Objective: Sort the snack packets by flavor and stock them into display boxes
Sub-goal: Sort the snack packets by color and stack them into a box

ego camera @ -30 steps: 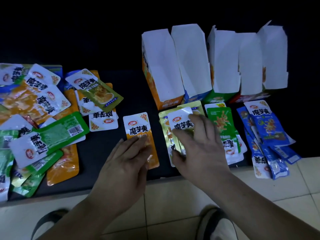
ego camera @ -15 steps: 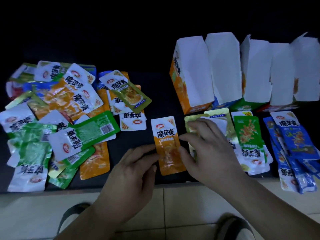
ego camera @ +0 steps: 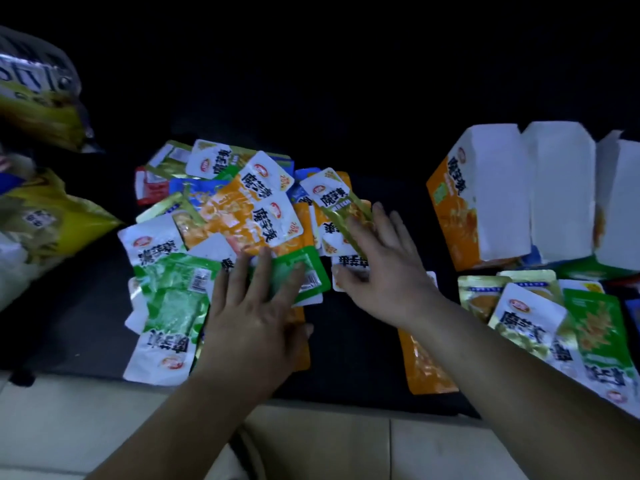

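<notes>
- On the dark mat [ego camera: 356, 341], head view: a loose pile of mixed foil snack packets [ego camera: 239, 216], orange, green and white-topped, sits left of centre.
- Left hand [ego camera: 252, 323] lies flat, fingers straight and spread, pressing a green plastic packet [ego camera: 311, 263] at the pile's near edge. Nothing gripped.
- Right hand [ego camera: 388, 271] is splayed too, fingers relaxed over the pile's right edge, thumb touching a white-ended packet [ego camera: 351, 261]. No grasp.
- Beneath the right forearm, one orange packet [ego camera: 426, 368] lies alone.
- Far right, sorted stacks: gold-olive packets [ego camera: 481, 296] beside green ones [ego camera: 595, 327], just in front of a row of open display boxes, the orange cardboard box [ego camera: 457, 216] nearest the pile.
- Far left, blurred yellow bags [ego camera: 52, 220].
</notes>
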A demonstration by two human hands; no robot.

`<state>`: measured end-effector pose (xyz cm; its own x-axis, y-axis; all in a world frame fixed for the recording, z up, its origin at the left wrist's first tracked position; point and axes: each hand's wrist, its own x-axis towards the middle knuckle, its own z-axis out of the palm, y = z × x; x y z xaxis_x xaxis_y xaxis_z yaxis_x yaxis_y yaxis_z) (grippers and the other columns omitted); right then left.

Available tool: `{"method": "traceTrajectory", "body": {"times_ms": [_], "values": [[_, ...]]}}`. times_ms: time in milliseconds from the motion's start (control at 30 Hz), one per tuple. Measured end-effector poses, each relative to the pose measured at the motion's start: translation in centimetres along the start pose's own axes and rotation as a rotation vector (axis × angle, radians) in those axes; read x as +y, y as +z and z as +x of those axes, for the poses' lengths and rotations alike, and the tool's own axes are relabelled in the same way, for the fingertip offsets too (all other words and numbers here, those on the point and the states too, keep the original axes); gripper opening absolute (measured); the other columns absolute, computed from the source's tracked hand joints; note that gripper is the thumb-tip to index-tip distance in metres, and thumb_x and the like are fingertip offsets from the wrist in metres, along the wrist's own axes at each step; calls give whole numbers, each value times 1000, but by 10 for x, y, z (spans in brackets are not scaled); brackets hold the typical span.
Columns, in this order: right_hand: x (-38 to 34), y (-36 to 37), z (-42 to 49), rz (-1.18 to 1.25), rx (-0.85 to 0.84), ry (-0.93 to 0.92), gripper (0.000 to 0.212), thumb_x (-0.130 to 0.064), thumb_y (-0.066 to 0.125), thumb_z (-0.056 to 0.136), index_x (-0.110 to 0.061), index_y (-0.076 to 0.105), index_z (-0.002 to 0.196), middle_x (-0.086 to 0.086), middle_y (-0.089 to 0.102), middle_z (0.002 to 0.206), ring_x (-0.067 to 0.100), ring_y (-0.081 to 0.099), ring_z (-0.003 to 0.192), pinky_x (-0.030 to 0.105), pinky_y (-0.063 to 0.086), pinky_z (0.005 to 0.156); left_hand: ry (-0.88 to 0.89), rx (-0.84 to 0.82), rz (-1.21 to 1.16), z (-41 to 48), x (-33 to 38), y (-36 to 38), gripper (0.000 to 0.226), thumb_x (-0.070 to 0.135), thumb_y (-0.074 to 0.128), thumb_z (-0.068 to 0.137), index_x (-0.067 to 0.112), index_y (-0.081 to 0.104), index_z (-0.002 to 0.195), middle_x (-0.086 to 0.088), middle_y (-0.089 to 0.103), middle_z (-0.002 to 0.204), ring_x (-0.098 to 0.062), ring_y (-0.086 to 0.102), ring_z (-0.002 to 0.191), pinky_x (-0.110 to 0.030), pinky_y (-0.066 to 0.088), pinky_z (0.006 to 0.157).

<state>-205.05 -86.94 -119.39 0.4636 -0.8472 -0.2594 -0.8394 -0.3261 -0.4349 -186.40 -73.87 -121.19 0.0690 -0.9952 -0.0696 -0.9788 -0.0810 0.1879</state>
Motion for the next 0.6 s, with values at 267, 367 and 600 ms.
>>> {"method": "traceTrajectory", "body": {"times_ms": [267, 367, 600], "values": [[1, 13, -18, 65, 28, -28, 66, -62, 53, 96, -34, 39, 154, -5, 20, 166, 23, 7, 158, 48, 27, 123, 45, 65, -154, -16, -20, 4, 54, 59, 51, 93, 37, 60, 141, -8, 44, 160, -37, 35, 151, -64, 30, 118], [3, 22, -37, 66, 86, -85, 64, -69, 50, 92, -30, 55, 142, -5, 36, 154, 20, 36, 147, 38, 52, 100, 61, 214, -298, -5, -26, -10, 36, 45, 55, 95, 25, 76, 117, -11, 57, 148, -36, 45, 144, -60, 37, 114], [17, -1, -28, 119, 74, -54, 40, -56, 58, 94, -42, 58, 132, -25, 46, 122, 3, 60, 99, 24, 49, 75, 7, 15, -94, 44, 3, 3, 93, 81, 39, 87, 20, 41, 157, -24, 18, 169, -47, 8, 156, -65, 19, 123]]}}
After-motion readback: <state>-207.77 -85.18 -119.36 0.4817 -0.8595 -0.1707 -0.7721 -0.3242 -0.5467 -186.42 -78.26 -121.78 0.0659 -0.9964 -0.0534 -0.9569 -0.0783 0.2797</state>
